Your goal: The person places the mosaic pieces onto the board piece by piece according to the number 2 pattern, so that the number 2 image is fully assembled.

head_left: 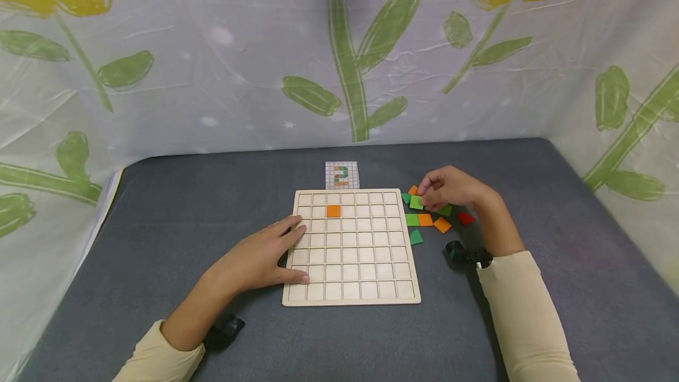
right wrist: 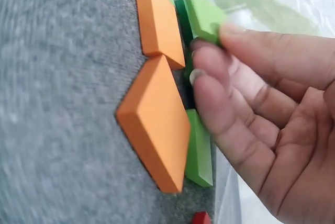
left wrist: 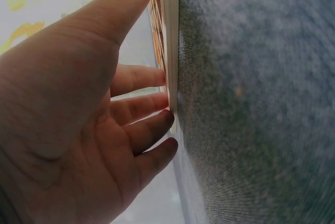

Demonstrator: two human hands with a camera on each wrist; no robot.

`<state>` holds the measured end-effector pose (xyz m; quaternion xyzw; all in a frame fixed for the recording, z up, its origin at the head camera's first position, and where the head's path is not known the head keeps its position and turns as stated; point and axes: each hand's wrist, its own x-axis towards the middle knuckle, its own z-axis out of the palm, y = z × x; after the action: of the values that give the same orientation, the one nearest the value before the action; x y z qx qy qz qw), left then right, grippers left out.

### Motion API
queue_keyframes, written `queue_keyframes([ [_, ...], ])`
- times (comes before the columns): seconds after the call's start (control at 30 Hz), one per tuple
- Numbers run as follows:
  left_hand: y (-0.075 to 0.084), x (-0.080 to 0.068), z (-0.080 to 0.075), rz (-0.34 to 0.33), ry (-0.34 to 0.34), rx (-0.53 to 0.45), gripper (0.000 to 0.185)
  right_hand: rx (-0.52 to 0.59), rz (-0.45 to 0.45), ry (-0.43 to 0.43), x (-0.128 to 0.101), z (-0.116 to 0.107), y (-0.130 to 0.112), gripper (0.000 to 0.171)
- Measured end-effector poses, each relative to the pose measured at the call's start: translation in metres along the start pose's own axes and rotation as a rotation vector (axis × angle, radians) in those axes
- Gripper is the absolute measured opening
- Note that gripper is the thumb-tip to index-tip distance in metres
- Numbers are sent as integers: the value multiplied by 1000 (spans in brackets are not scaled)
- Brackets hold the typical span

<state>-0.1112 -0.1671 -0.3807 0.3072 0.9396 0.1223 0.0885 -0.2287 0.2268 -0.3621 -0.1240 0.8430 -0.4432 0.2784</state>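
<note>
A pale wooden grid board (head_left: 366, 258) lies on the dark grey table. One orange square tile (head_left: 333, 211) sits in a cell of its second row from the top. My left hand (head_left: 260, 255) rests along the board's left edge, fingers spread, with the thumb over the lower left cells. In the left wrist view, the fingertips (left wrist: 166, 119) are right at the board's side. Beyond the board's upper right edge, my right hand (head_left: 451, 186) pinches a light green square tile (right wrist: 205, 17) between thumb and fingers, among loose tiles.
Loose tiles lie right of the board: orange squares (head_left: 442, 225), a light green square (head_left: 412, 220), a dark green curved-edged piece (head_left: 416, 237) and a red one (head_left: 465, 218). A small card with a coloured grid pattern (head_left: 342, 175) lies behind the board. Flowered fabric (head_left: 239, 75) hangs behind the table.
</note>
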Motion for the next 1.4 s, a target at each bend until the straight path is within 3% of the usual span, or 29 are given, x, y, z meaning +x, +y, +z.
queue_keyframes([
  [0.23,0,-2,-1,-11,-9,-9,93,154,3,5,8,12,-10,22],
  [0.6,-2,-3,-2,-11,3,-7,94,206,-22,-12,24,43,-36,18],
  [0.87,-2,-2,-3,-14,8,-5,93,247,12,8,35,62,-46,16],
  [1.07,-3,-3,-3,-10,25,5,92,291,33,35,36,65,-51,15],
  [1.4,0,0,1,8,29,8,92,287,2,-30,38,64,-63,13],
])
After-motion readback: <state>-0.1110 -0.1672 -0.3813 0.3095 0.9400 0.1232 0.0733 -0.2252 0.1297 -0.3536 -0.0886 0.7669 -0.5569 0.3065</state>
